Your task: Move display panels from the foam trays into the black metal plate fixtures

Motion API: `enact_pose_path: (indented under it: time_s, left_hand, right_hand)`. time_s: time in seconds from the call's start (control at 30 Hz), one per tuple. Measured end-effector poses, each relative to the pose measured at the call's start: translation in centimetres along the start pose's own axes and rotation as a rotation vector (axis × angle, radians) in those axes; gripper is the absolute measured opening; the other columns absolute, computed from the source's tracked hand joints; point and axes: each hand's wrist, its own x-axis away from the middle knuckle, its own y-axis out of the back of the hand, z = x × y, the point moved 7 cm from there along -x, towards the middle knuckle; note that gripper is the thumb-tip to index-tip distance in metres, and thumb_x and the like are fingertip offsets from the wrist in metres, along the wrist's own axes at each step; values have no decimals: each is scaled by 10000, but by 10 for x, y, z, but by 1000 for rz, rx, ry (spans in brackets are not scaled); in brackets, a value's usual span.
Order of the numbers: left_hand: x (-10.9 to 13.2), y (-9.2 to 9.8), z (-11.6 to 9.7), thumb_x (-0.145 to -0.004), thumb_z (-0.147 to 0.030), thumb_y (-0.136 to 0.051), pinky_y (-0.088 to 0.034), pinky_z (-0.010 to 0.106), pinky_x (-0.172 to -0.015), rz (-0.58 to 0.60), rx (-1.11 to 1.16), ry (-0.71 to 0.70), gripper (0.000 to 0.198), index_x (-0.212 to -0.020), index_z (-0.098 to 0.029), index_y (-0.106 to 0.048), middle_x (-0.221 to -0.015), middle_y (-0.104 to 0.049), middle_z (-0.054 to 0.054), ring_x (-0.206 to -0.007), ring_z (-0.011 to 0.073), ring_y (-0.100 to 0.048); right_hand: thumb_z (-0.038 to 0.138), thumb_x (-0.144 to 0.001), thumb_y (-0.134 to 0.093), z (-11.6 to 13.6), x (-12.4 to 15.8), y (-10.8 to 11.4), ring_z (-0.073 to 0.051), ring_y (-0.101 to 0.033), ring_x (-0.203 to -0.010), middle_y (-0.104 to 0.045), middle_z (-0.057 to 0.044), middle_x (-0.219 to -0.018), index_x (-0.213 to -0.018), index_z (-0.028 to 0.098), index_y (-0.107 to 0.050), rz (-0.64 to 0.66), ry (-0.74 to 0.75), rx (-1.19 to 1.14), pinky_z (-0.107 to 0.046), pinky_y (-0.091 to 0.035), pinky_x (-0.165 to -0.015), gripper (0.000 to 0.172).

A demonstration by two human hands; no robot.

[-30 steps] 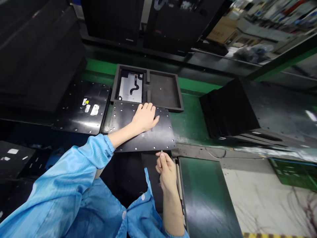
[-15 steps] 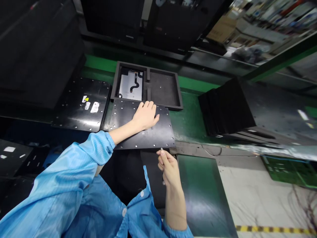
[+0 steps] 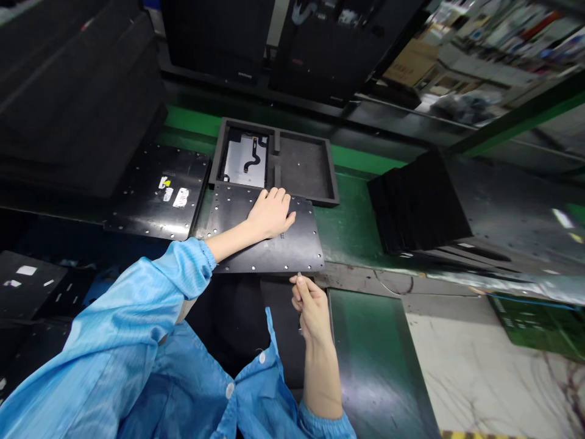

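Note:
My left hand (image 3: 271, 213) lies across a flat black plate (image 3: 283, 259) with holes along its edges, fingers toward the far edge and thumb spread out to the right. Just below the plate's near edge, my right hand (image 3: 312, 303) is closed in a pinch. A tiny pale tip shows above its thumb and forefinger, too small to name. Behind the plate lies a dark grey foam tray (image 3: 333, 177) with two compartments. In its left one sits a flat screen-like panel (image 3: 235, 161) with a black ribbon cable (image 3: 253, 157) curving over it.
To the left lies another black plate (image 3: 146, 201) with white stickers and a yellow mark. A stack of black sheets (image 3: 420, 201) stands on the green bench (image 3: 350, 228) at right. Large dark boards (image 3: 214, 36) rise at the back. A green panel (image 3: 375, 353) is below right.
The whole view has shifted slightly. Both hands keep nearly the same pose against the plate, and the right hand still pinches near its front edge.

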Motion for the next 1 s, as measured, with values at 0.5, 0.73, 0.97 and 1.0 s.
enact_pose_path:
  time_s: [0.5, 0.73, 0.97, 1.0]
  left_hand:
    - [12, 2, 3, -1096, -532, -494, -414, 511, -1170, 97, 90, -17, 668, -1515, -18, -570, -1573, -590, 261, -1425, 388, -556]
    - [92, 15, -28, -975, -677, -695, -293, 772, -1275, 285, -15, -359, 1023, -1732, -93, -335, -1805, -269, 286, -1658, 549, -261]
    - [112, 28, -50, -1077, -129, -493, -616, 653, -1043, 196, -281, -398, 535, -1603, -47, -547, -1649, -539, 290, -1449, 490, -612]
    - [113, 32, -51, -1075, -96, -457, -628, 643, -1027, 162, -304, -409, 532, -1595, -45, -555, -1641, -550, 283, -1430, 475, -634]
  right_hand:
    - [644, -1013, -672, 46, 8, 1, -219, -671, -780, -782, -70, -883, -972, 170, -831, -101, 307, 583, -320, -505, -718, 502]
    - [553, -1147, -452, 62, 18, -14, -275, -789, -949, -838, -148, -1112, -1128, 165, -839, -217, 573, 1010, -348, -546, -869, 548]
    - [537, -1173, -332, 68, 14, -25, -273, -787, -913, -839, -144, -1103, -1158, 167, -828, -207, 551, 1235, -336, -509, -789, 619]
    - [523, -1173, -330, 70, 14, -25, -271, -786, -908, -838, -147, -1109, -1156, 168, -826, -200, 542, 1249, -334, -504, -780, 610]
